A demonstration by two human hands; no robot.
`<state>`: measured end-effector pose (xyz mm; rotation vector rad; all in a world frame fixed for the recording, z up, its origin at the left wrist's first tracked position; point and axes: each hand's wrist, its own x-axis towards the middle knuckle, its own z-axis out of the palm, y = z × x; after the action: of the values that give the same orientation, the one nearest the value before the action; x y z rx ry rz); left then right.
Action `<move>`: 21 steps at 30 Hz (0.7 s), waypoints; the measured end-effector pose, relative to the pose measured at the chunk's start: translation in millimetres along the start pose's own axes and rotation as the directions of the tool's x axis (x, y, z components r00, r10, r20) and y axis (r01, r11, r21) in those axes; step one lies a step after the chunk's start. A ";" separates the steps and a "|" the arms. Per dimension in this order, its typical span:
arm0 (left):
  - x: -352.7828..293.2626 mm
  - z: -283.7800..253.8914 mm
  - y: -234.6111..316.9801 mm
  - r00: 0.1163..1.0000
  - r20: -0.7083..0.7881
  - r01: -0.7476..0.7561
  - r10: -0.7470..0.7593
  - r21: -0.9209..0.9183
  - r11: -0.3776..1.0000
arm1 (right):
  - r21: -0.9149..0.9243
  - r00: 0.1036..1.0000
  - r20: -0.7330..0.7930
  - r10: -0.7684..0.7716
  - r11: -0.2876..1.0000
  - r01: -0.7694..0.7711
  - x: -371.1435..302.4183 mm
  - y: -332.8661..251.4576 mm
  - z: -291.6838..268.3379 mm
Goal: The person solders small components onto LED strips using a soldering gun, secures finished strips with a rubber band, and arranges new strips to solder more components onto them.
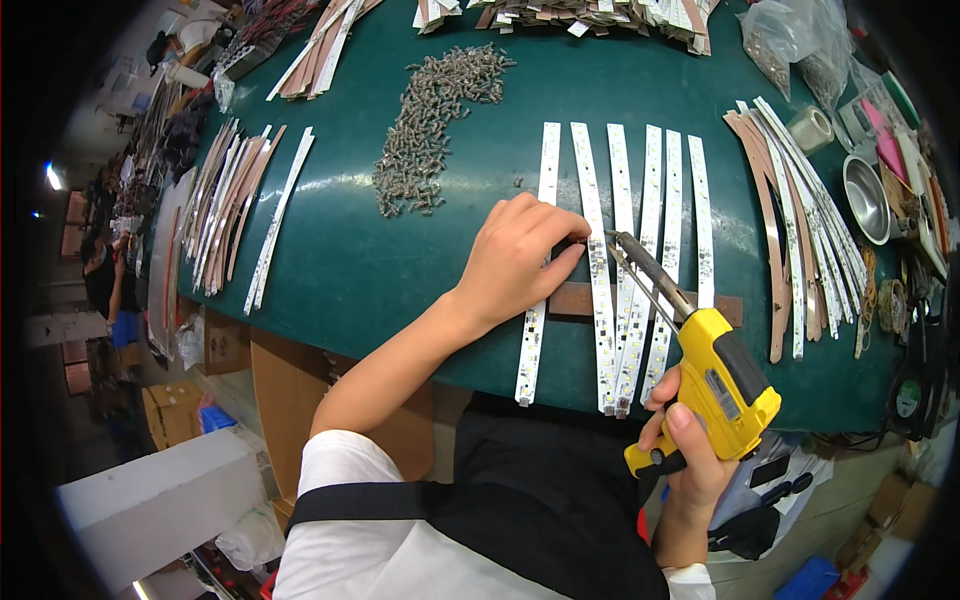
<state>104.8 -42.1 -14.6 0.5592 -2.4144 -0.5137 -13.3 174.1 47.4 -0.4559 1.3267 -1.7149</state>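
Observation:
A yellow-and-black soldering gun (722, 375) is gripped in my right hand (695, 450), its dark barrel slanting up and left. The tip sits close to one of the white LED circuit strips (598, 300), near its middle. My left hand (520, 255) reaches in from the left with thumb and fingertips pinched beside that same strip. Whatever lies between those fingertips is too small and covered to make out. Several such strips lie spread side by side, some crossing a brown bar (575, 300) beneath them. My left hand partly covers the leftmost strip (530, 355).
On the green table (320, 210) lies a heap of small metal parts (425, 130). Strip bundles lie at left (225, 215), at right (800, 230) and along the far edge (590, 15). A metal bowl (866, 200), tape roll (810, 130) and plastic bags (790, 50) crowd the right side.

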 end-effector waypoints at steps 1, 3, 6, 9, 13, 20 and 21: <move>-0.5 -0.1 0.3 1.000 -0.003 0.025 -0.025 -0.024 0.999 | -0.002 1.000 0.001 0.008 1.000 -0.008 0.8 0.2 0.1; -0.8 -0.4 -0.1 0.999 -0.008 0.049 -0.050 -0.048 0.998 | -0.006 1.000 0.009 0.012 1.000 -0.012 2.7 0.7 0.9; -0.6 -0.4 -1.1 0.999 -0.010 0.037 -0.037 -0.041 0.998 | 0.013 0.999 0.027 0.025 1.000 -0.025 4.4 0.8 -0.5; -0.6 0.4 -3.6 1.000 -0.021 -0.015 0.015 0.018 1.000 | 0.015 1.000 0.022 0.012 1.000 -0.012 4.7 2.1 1.1; 0.6 -1.0 -5.2 0.993 -0.045 -0.106 0.112 0.119 0.987 | -0.012 1.000 -0.002 -0.008 1.000 0.008 3.5 0.4 1.8; 3.7 3.4 -8.7 0.979 -0.026 -0.199 0.205 0.149 0.969 | -0.006 1.000 -0.022 -0.014 1.000 0.014 2.2 -1.4 -1.3; 2.8 1.7 -9.1 0.978 -0.026 -0.200 0.206 0.150 0.968 | -0.019 1.000 -0.016 -0.019 1.000 0.018 3.4 -1.5 1.6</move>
<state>104.1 -50.8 -18.9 0.3731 -2.4484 -0.2367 -14.5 170.5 48.6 -0.4677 1.3549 -1.7256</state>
